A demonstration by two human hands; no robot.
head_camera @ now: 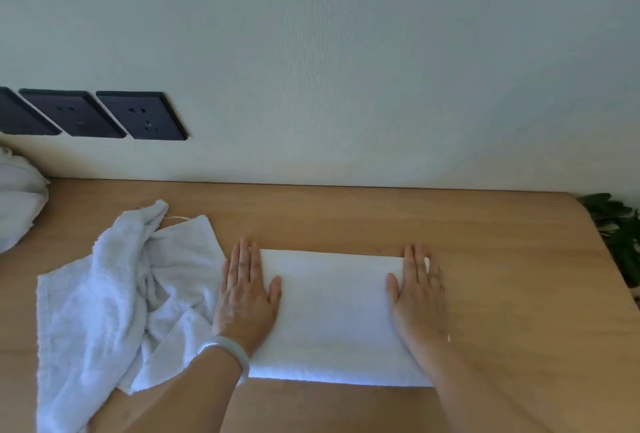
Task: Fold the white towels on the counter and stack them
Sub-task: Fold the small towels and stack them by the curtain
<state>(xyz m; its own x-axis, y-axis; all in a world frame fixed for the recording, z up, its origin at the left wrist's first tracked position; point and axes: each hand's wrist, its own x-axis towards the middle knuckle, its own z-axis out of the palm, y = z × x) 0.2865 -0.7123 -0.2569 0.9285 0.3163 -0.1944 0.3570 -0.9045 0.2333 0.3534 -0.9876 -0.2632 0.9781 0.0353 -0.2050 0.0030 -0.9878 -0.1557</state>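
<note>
A folded white towel [332, 315] lies flat at the middle of the wooden table [502, 294], its edges straight. The left hand [247, 294] and right hand [417, 297] press its two ends, fingers straight and flat. A crumpled towel [114, 294] touches its left side. Bare wood runs right toward a plant [620, 235]. No writing is legible.
</note>
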